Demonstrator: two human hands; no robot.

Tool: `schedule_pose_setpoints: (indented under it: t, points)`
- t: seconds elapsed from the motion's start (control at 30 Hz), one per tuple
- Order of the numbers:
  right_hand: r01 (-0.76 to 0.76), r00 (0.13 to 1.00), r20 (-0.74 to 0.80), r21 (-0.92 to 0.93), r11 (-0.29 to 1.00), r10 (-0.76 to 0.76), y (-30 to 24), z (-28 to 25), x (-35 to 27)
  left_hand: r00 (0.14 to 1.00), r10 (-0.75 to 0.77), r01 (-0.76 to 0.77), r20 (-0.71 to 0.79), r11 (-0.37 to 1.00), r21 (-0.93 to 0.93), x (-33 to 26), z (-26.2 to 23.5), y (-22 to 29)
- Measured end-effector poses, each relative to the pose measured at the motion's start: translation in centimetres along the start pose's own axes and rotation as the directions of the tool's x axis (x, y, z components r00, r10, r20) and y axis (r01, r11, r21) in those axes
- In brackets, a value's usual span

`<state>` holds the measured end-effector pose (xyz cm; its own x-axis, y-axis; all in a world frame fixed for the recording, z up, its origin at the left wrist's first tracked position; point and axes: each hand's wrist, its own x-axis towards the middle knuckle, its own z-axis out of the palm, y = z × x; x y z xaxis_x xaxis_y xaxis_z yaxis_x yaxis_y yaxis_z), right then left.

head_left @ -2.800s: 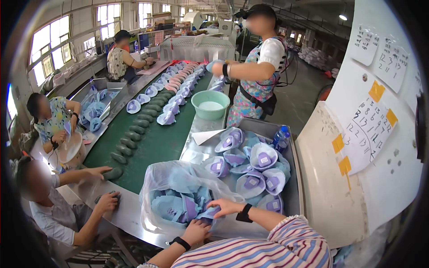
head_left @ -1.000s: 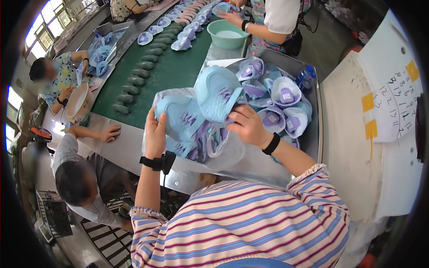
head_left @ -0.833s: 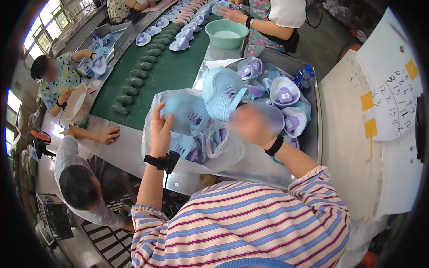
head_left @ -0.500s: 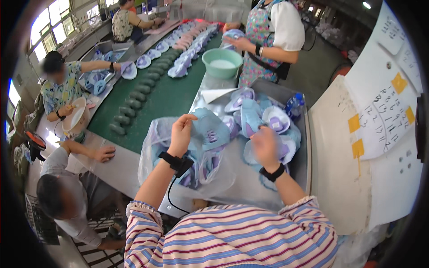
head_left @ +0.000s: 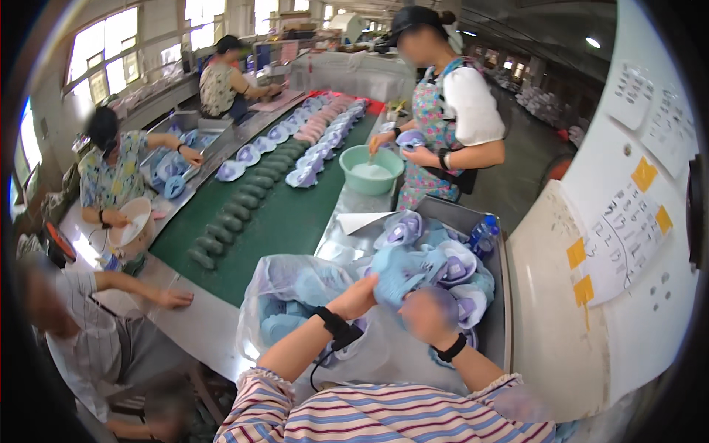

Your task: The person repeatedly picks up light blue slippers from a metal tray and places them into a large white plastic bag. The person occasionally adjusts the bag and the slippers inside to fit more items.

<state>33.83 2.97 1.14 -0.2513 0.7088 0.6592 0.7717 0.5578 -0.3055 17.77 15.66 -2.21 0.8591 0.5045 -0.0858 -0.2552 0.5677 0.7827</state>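
In front of me a light blue shoe upper (head_left: 402,273) with cut-out slots is held above the metal tray. My left hand (head_left: 356,297) grips its left edge. Against its lower right end is my right hand (head_left: 430,316), its fingers too blurred to make out. Behind and to the right, blue, lilac and white shoe uppers (head_left: 456,264) lie heaped in the metal tray (head_left: 508,314). A clear plastic bag (head_left: 258,299) with more blue uppers (head_left: 284,325) inside stands left of my hands.
A green conveyor belt (head_left: 177,244) carries rows of dark soles (head_left: 238,210), pink soles and lilac uppers. A mint-green basin (head_left: 371,181) sits beside it, near a standing co-worker (head_left: 436,111). The tray holds a blue bottle (head_left: 484,235). A white board (head_left: 591,295) rises at right.
My left hand moved right, and my hands came together at a blue upper. The view tilted upward. At the belt's left, a co-worker's hand withdrew from a lilac upper.
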Motion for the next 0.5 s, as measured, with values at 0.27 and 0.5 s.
schedule_pose_setpoints:
  t: [0.27, 0.5]
  points:
    - [-0.074, 0.987, 0.161, 0.269, 0.96, 0.031, -4.6, 7.4, 4.1, 0.417, 0.591, -0.609, -0.691, 0.746, 0.27, -11.1, -9.9, 6.1]
    - [0.06, 0.357, 0.924, 0.125, 0.99, -0.139, -2.4, 13.1, -1.3, 0.092, 0.251, -0.632, -0.964, 0.763, 0.138, -22.7, -23.7, 6.1]
